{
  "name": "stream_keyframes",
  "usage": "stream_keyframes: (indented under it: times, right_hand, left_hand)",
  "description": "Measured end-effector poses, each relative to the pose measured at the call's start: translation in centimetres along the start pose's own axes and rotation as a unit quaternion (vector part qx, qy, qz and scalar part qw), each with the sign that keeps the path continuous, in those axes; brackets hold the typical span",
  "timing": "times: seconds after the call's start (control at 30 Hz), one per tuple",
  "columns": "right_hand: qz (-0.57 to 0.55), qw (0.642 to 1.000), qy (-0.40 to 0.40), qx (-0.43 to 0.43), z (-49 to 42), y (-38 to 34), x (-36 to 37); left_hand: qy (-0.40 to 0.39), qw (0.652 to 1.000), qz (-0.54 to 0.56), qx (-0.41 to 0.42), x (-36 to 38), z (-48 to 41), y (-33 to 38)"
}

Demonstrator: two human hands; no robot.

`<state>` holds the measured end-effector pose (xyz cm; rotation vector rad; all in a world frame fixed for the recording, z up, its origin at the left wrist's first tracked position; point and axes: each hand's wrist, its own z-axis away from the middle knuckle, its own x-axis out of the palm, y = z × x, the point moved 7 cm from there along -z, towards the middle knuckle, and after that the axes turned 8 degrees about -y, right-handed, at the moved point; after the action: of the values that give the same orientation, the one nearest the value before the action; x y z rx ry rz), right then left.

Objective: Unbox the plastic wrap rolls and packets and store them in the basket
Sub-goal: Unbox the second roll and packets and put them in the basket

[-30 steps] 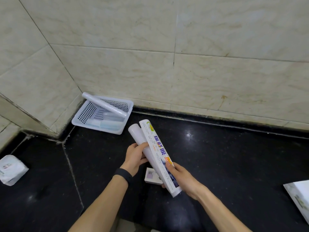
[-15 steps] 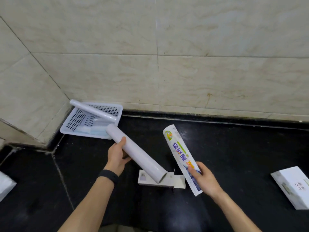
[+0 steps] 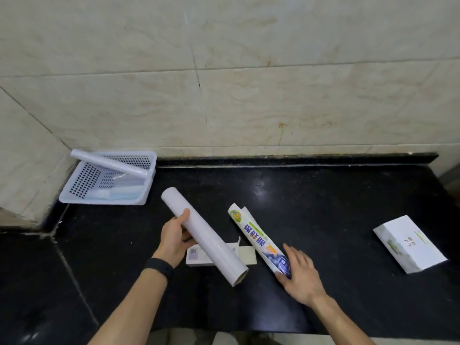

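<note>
Plastic wrap roll point(image 3: 206, 239), plain white and out of its carton, sits low in the head view at about 6 o'clock. It is tilted, one end pointing to 10 o'clock and the open core end to 4 o'clock. The left hand point(image 3: 174, 236) grips it near the upper end, with the fingers curled round the tube and the thumb on top. A black wristband point(image 3: 159, 266) is on that wrist. Under the roll a flattened white box point(image 3: 199, 256) with a barcode lies on the black countertop point(image 3: 323, 200).

At 5 o'clock the printed carton point(image 3: 258, 241) lies on the countertop, with its open flap end toward 11 o'clock. The right hand point(image 3: 302, 277) is at the carton's near end, fingers straight and spread and curled round nothing. Motion blur hides whether they touch the carton.

At 9 o'clock the white perforated basket point(image 3: 82, 181) stands in the corner against the tiled wall. A second roll point(image 3: 109, 163) lies slanted across its rim, and flat packets point(image 3: 122, 192) lie on its floor. At 4 o'clock, well apart from both hands, is a closed white box point(image 3: 410, 247).
</note>
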<state>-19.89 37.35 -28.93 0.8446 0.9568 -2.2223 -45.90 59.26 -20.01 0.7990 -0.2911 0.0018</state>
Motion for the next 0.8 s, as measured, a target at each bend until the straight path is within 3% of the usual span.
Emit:
stream_keyframes:
  times: [0.1, 0.27, 0.43, 0.57, 0.8]
  right_hand:
    - [-0.03, 0.999, 0.019, -0.003, 0.2, -1.0, -0.2]
    - [-0.172, 0.982, 0.017, -0.071, 0.4, -6.5, -1.8]
    - [-0.279, 0.947, -0.094, -0.125, 0.3, -16.1, -1.8]
    - [-0.244, 0.937, -0.19, -0.162, -0.9, -23.5, 0.3]
    - [-0.175, 0.939, -0.229, -0.185, -4.4, -33.9, 2.6]
  left_hand:
    - [0.0, 1.0, -0.022, -0.002, 0.1, 0.3, -0.8]
    - [0.0, 1.0, -0.029, 0.002, -1.1, 1.3, -1.3]
    - [-0.002, 1.0, 0.021, 0.008, -3.8, 2.1, -0.4]
    - [-0.001, 0.998, 0.055, 0.023, -6.7, 1.9, 1.9]
    - [-0.005, 0.99, 0.12, 0.075, -14.1, -1.4, 9.8]
